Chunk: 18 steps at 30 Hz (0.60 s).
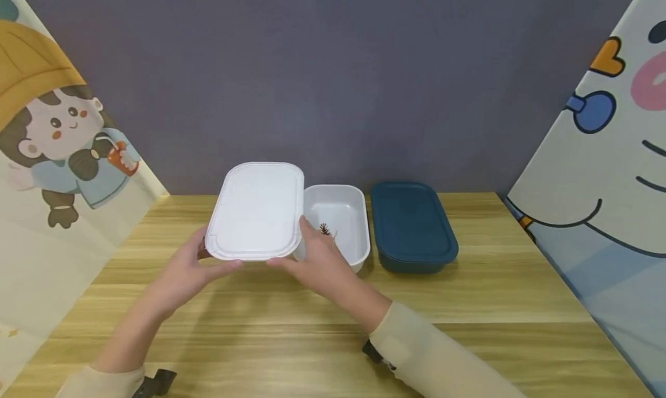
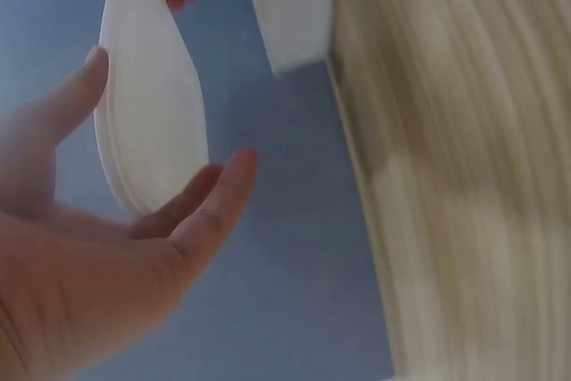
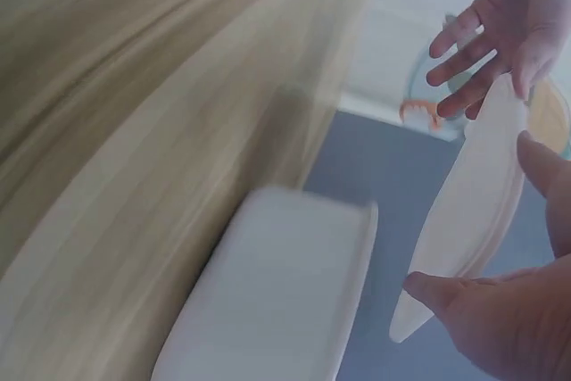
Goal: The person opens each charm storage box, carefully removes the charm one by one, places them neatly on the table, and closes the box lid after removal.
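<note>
Well, the left hand (image 1: 188,271) pinches the near left corner of a white lid (image 1: 255,210), raised over the table (image 1: 291,340); the right hand (image 1: 324,264) pinches its near right corner. Rightward stand an open white box (image 1: 340,204) holding a pinecone (image 1: 325,229), then a lidded dark-blue box (image 1: 413,221).

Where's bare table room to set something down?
Bare tabletop: right of the lidded blue box, and up front between the sleeves. Crowded: back middle, where left hand and right hand hold a white lid beside the white box.

a wood-grain table (image 1: 291,334) carries an open white container (image 1: 344,213) and, just beside it, a lidded dark-teal box (image 1: 413,227).
</note>
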Tool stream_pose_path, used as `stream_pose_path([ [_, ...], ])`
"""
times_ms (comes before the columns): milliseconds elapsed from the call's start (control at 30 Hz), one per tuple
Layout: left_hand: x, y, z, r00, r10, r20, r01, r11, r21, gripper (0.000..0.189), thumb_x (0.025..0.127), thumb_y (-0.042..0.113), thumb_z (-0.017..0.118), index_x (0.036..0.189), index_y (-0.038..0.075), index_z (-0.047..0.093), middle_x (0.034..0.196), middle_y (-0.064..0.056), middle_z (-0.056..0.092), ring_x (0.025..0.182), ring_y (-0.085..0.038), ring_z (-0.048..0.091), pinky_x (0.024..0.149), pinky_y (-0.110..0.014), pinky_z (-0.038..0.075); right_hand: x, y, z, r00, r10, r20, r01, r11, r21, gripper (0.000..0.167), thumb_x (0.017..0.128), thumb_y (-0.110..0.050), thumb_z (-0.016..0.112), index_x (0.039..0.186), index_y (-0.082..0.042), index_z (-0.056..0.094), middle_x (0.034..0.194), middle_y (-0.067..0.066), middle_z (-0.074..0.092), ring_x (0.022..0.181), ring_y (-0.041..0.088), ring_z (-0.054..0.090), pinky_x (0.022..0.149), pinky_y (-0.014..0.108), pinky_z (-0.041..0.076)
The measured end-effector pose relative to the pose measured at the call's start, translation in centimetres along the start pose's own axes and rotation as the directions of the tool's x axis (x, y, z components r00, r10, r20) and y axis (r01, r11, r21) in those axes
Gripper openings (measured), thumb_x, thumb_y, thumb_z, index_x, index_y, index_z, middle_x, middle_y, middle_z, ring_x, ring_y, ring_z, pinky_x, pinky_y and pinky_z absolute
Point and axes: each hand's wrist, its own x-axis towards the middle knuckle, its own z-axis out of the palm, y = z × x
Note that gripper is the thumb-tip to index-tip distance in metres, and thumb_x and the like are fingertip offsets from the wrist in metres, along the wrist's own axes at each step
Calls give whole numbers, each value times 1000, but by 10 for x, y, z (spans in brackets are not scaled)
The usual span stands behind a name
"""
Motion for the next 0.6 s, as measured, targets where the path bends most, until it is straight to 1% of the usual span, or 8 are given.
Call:
stream_pose_path([
  [33,-1,-6,-5,1000,-11,9,11,1000,8,93,97,38,80,166,5,29,153,-21,56,140,-46,52,103,-59,53,3,-4,6,1000,10,19,-10,1000,-16,116,89,-63,79,171,-7,18,174,11,33,158,27,40,126,48,42],
  [100,-3,-19,-15,999,-29,30,28,999,28,94,97,39,79,166,3,27,156,-23,53,141,-48,49,102,-59,53,8,-11,17,999,18,46,-16,999,-50,112,90,-62,78,170,-7,22,168,12,45,152,26,49,122,45,46],
  [200,-6,-35,-26,996,-64,61,61,996,59,96,98,41,78,167,1,24,159,-26,49,143,-50,47,101,-60,53,13,-22,33,997,32,76,-22,991,-130,110,93,-62,75,169,-2,22,165,17,48,148,28,55,120,42,49],
  [267,-8,-45,-32,992,-94,82,87,993,82,97,99,40,77,167,0,23,160,-28,46,143,-52,46,100,-60,53,15,-25,44,995,34,97,-16,984,-180,109,95,-63,71,168,0,21,167,19,45,149,29,54,121,40,48],
  [367,-11,-57,-39,986,-129,106,117,987,112,94,99,39,76,166,-3,25,160,-31,45,142,-53,46,99,-61,53,19,-29,58,991,48,126,-11,961,-277,110,98,-67,64,168,3,18,174,19,31,154,30,46,124,37,45],
  [467,-13,-69,-44,977,-172,127,150,975,166,96,99,41,76,164,-8,25,159,-36,42,142,-59,43,99,-67,52,22,-30,73,985,63,160,0,931,-366,106,99,-69,59,168,3,21,173,17,34,149,28,54,117,33,51],
  [533,-13,-77,-46,969,-204,143,172,963,207,100,98,43,77,162,-12,24,160,-41,38,143,-64,39,100,-73,49,24,-30,81,978,88,191,-5,917,-399,104,101,-70,57,167,2,23,173,15,36,147,25,56,116,31,52],
  [600,-12,-84,-48,961,-229,155,187,951,248,104,97,46,77,161,-16,23,160,-45,34,144,-68,35,103,-76,46,27,-29,88,968,117,223,-17,913,-407,101,102,-68,56,167,2,26,173,13,37,149,24,53,119,31,49],
])
